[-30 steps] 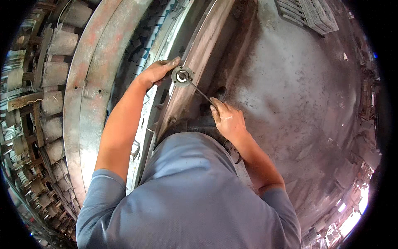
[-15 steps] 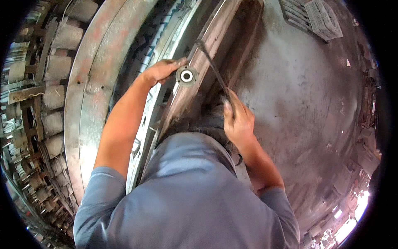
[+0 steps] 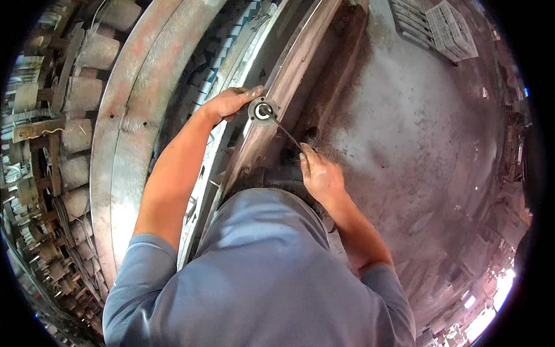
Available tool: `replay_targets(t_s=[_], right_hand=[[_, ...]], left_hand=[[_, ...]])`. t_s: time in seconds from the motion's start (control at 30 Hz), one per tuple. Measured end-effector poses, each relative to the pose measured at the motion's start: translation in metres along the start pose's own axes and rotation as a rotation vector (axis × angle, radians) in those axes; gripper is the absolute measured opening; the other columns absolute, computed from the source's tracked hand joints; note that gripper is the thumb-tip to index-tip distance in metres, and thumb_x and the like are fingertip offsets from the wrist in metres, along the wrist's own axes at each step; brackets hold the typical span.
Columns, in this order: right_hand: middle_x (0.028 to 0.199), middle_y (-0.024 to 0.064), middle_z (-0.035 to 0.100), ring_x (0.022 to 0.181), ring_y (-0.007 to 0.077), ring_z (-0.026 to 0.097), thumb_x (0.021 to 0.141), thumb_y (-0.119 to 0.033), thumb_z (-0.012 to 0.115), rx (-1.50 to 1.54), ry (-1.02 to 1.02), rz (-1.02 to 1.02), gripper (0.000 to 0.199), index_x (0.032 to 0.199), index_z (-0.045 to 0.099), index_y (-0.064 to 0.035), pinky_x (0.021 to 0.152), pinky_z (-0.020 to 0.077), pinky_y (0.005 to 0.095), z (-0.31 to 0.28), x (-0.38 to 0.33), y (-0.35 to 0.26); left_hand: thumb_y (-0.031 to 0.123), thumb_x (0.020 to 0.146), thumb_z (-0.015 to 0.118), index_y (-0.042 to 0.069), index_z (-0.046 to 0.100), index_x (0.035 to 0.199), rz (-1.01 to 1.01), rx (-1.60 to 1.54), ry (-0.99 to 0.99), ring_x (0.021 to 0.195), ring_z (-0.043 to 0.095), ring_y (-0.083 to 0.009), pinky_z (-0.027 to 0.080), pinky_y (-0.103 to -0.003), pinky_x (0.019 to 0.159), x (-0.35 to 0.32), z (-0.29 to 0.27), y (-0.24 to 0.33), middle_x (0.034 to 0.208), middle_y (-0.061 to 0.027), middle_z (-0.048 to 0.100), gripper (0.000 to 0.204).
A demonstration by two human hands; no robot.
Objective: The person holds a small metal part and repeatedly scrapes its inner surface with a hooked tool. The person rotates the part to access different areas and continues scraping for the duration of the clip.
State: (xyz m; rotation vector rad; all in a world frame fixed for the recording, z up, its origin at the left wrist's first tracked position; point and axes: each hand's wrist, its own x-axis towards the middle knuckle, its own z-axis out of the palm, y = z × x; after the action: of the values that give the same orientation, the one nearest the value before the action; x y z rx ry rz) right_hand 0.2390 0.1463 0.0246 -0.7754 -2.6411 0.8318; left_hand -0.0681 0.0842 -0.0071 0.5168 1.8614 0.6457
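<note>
A round metal bearing (image 3: 262,110) with a white inner ring rests on top of a long rusty steel beam (image 3: 300,63). My left hand (image 3: 230,102) grips the bearing's left side, fingers curled against it. My right hand (image 3: 319,173) holds a thin dark metal rod (image 3: 285,132) whose tip touches the bearing's centre. The rod slants down and to the right into my fist. My grey shirt hides the beam's near end.
A wide curved metal rail (image 3: 124,115) runs along the left, with stacked blocks and scrap (image 3: 63,133) beyond it. A stained concrete floor (image 3: 416,150) spreads to the right. Flat pale panels (image 3: 439,26) lie at the top right.
My right hand had lifted the rod up and away from the bearing; now it is back down with the tip at the bearing's centre. The left hand stayed on the bearing.
</note>
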Motion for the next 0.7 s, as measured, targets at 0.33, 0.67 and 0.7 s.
replay_targets(t_s=[0.33, 0.67, 0.7], right_hand=[[0.075, 0.0122, 0.063, 0.065, 0.0322, 0.064, 0.094, -0.014, 0.062, 0.005, -0.008, 0.02, 0.031, 0.125, 0.062, -0.0106, 0.056, 0.0513, 0.0444, -0.003, 0.006, -0.006], [0.082, 0.0164, 0.068, 0.072, 0.0348, 0.067, 0.095, -0.018, 0.062, 0.024, 0.12, 0.048, 0.025, 0.117, 0.065, -0.0072, 0.064, 0.0548, 0.0448, 0.003, -0.002, 0.001], [0.088, 0.0193, 0.069, 0.076, 0.0356, 0.069, 0.096, -0.019, 0.062, 0.108, 0.141, 0.06, 0.025, 0.115, 0.065, -0.0048, 0.066, 0.0552, 0.0444, -0.006, 0.005, -0.007]], left_hand=[[0.077, 0.082, 0.06, 0.002, 0.069, 0.113, -0.021, 0.005, -0.008, 0.068, 0.041, -0.0172, 0.032, -0.034, 0.06, -0.001, -0.002, 0.001, 0.079, -0.0067, 0.049, 0.081], [0.074, 0.08, 0.066, -0.002, 0.057, 0.135, -0.17, -0.02, -0.035, 0.123, 0.058, -0.0357, 0.049, -0.045, 0.098, -0.017, -0.001, 0.025, 0.13, -0.0246, 0.061, 0.094], [0.073, 0.081, 0.065, -0.001, 0.054, 0.138, -0.133, -0.066, -0.057, 0.118, 0.06, -0.0365, 0.05, -0.046, 0.098, 0.002, -0.007, -0.004, 0.13, -0.0235, 0.061, 0.094]])
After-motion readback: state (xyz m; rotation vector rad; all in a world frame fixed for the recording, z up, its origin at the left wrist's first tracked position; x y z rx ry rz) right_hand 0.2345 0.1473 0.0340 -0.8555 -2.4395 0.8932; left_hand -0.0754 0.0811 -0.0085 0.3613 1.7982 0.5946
